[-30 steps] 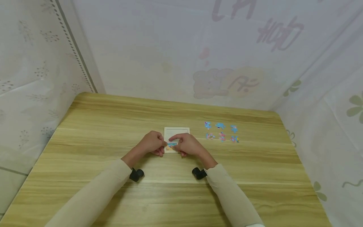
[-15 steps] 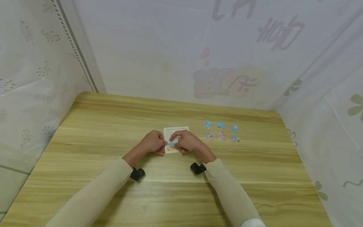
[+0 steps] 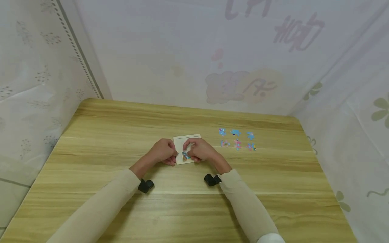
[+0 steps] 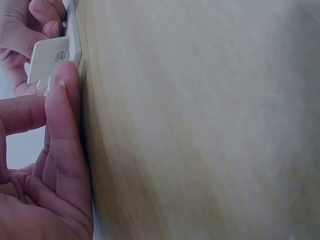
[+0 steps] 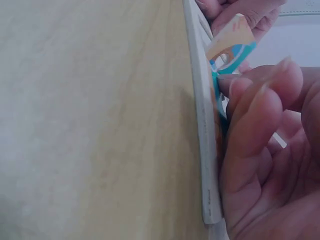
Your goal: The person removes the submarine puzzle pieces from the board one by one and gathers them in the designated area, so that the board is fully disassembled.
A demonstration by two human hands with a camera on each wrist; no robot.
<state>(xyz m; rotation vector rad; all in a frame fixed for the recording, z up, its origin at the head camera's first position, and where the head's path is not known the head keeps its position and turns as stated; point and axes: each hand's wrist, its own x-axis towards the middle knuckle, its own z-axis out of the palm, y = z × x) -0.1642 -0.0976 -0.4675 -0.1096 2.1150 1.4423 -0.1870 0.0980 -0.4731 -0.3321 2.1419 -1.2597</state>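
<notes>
A small white puzzle tray [image 3: 180,140] lies slightly turned in the middle of the table. My left hand [image 3: 164,152] holds its left edge, fingers bent around the corner. One jigsaw piece [image 5: 232,42], orange and teal, stands tilted up out of the tray; the left wrist view shows its plain back. Over the tray's right part, my right hand [image 3: 202,150] has its thumb against the raised piece's base and its index finger bent above. The other fingers rest by the near right edge. More coloured picture lies flat under this hand, mostly hidden.
Several loose blue and pink jigsaw pieces [image 3: 237,144] lie in two rows right of the tray. The wooden table [image 3: 182,209] reaches to printed cloth walls [image 3: 158,60] at the back and sides. A black wrist camera [image 3: 212,180] sits under each sleeve.
The orange and teal piece, flat in the tray earlier, now tilts up at its left side. The tray has turned slightly and shifted a little left. My right index finger has bent more.
</notes>
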